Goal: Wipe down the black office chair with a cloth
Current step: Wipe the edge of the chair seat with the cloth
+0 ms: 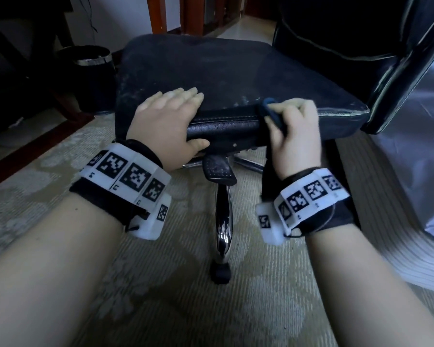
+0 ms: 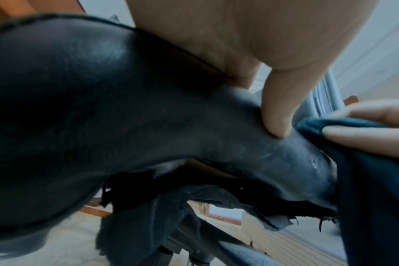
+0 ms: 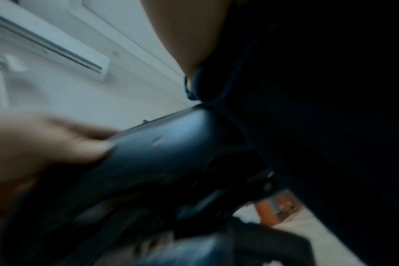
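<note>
The black office chair's worn seat [image 1: 211,71] fills the middle of the head view, its backrest [image 1: 361,46] at the right. My left hand [image 1: 171,113] grips the seat's front edge, fingers flat on top and thumb [image 2: 278,108] pressed against the front face. To its right, my right hand [image 1: 293,126] holds a dark blue cloth [image 1: 273,113] bunched in curled fingers against the same front edge [image 1: 223,123]. The cloth [image 2: 365,171] hangs down over the edge in the left wrist view. In the blurred right wrist view the cloth [image 3: 319,108] fills the right side.
A chrome base leg [image 1: 222,221] with a black caster [image 1: 220,272] reaches toward me over pale patterned carpet [image 1: 161,296]. A dark bin with a metal rim [image 1: 90,71] stands left of the chair. Shiny grey fabric [image 1: 411,171] lies at the right.
</note>
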`<action>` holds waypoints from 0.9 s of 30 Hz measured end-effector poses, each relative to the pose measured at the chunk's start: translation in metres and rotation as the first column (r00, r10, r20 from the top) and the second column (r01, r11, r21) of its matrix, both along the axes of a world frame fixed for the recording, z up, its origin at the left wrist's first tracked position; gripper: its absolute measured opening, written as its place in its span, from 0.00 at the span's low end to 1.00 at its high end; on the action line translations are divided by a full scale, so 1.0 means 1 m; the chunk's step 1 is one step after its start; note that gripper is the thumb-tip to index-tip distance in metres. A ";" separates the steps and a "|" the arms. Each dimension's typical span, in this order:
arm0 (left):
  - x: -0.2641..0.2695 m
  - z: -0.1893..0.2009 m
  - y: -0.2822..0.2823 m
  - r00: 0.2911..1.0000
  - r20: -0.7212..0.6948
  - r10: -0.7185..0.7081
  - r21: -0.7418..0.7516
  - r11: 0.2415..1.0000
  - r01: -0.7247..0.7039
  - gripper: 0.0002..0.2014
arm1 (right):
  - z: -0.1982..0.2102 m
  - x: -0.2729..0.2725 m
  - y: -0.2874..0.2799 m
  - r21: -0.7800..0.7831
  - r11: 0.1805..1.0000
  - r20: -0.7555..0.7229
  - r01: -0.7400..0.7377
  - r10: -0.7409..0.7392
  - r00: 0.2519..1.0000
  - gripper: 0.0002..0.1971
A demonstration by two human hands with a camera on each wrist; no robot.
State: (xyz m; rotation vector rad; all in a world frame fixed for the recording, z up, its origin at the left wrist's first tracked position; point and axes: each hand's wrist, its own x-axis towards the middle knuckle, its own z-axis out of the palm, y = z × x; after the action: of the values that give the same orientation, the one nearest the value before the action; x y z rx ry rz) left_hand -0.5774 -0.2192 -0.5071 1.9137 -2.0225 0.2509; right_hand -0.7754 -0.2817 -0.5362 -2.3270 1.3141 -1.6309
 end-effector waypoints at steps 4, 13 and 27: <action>0.000 -0.001 -0.001 1.000 0.008 -0.003 -0.004 1.000 0.003 0.38 | -0.021 0.021 0.023 -0.040 0.986 -0.027 -0.160 0.159 0.987 0.08; 0.005 -0.001 0.000 1.000 0.009 -0.015 -0.024 1.000 0.015 0.37 | -0.052 -0.003 0.010 0.073 0.997 -0.192 -0.008 0.022 0.981 0.07; 0.011 0.001 0.001 1.000 -0.010 -0.001 -0.012 1.000 0.001 0.37 | -0.028 0.017 0.019 -0.079 0.997 -0.256 -0.003 -0.018 0.966 0.05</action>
State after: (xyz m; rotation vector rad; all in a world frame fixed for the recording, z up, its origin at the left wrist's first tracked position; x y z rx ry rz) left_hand -0.5661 -0.2186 -0.5057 1.9031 -2.0108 0.2515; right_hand -0.7587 -0.2631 -0.5640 -2.6584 1.3214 -1.4462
